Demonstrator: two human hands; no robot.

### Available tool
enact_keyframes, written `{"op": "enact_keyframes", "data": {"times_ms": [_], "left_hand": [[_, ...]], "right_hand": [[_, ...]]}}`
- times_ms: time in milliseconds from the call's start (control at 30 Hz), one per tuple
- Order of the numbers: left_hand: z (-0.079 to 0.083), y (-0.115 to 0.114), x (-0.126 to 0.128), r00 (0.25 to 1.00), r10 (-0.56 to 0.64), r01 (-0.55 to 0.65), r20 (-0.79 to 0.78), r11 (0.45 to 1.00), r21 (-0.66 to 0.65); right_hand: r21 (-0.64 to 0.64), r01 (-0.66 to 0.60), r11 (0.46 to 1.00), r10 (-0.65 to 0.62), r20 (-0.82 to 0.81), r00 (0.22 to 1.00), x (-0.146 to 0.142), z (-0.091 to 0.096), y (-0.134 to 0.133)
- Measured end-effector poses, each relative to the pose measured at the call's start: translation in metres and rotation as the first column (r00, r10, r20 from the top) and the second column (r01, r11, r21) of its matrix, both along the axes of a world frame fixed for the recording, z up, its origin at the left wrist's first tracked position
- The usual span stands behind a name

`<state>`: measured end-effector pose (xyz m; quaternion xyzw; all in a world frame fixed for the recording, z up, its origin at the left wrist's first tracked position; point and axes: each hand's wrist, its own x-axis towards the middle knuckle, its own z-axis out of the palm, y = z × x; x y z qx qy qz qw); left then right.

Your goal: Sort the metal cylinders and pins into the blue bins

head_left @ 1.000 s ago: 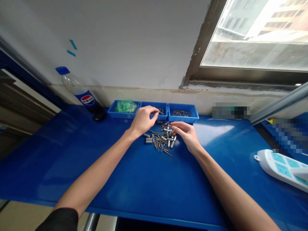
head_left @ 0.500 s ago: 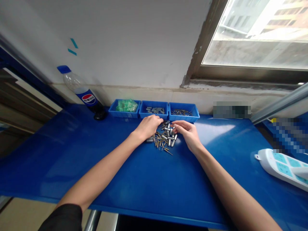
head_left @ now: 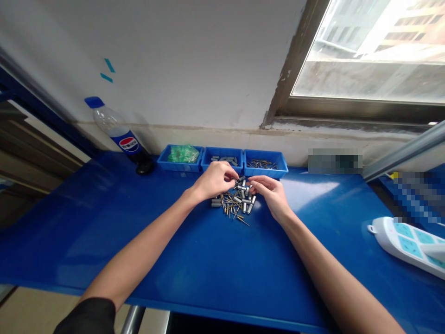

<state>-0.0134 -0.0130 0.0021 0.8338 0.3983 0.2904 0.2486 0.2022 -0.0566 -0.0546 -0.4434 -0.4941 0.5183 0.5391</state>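
Observation:
A pile of small silver cylinders and thin brass pins [head_left: 236, 202] lies on the blue table [head_left: 215, 264], just in front of three blue trays. My left hand [head_left: 214, 179] hovers over the pile's left side, thumb and fingers pinched on a small metal cylinder at its fingertips. My right hand [head_left: 270, 191] rests at the pile's right edge with its fingers curled and touching the parts. Whether it holds one is too small to tell. The left tray [head_left: 163, 160] holds green pieces, the middle tray [head_left: 208, 162] silver cylinders, the right tray [head_left: 282, 168] brass pins.
A cola bottle [head_left: 120, 137] leans against the wall at the back left. A white power strip [head_left: 406, 241] lies at the right. A metal rail [head_left: 403, 150] slants at the right, under a window. The table's front edge is close to my body.
My left hand left the middle tray, dropped onto the pile, and now lifts slightly with its fingers pinched. My right hand has stayed at the pile's right edge.

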Motion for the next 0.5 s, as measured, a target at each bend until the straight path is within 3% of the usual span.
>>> {"op": "enact_keyframes", "data": {"times_ms": [100,233,367,500], "left_hand": [[0.003,0.000,0.000,0.977,0.006,0.039,0.212,0.978,-0.204],[0.008,-0.001,-0.002,0.950,0.011,0.119,0.311,0.910,-0.396],[0.012,0.001,-0.004,0.945,0.050,0.105,0.322,0.890,-0.444],[0.006,0.005,-0.007,0.940,0.152,-0.016,0.305,0.913,-0.407]], "right_hand": [[-0.001,-0.005,1.000,0.005,-0.004,1.000,0.001,-0.001,0.000],[-0.006,-0.014,1.000,0.013,-0.001,1.000,0.002,-0.002,0.001],[-0.003,-0.019,1.000,0.019,0.006,1.000,0.002,-0.003,0.001],[-0.012,-0.012,1.000,0.012,0.011,1.000,0.002,-0.002,0.000]]}}
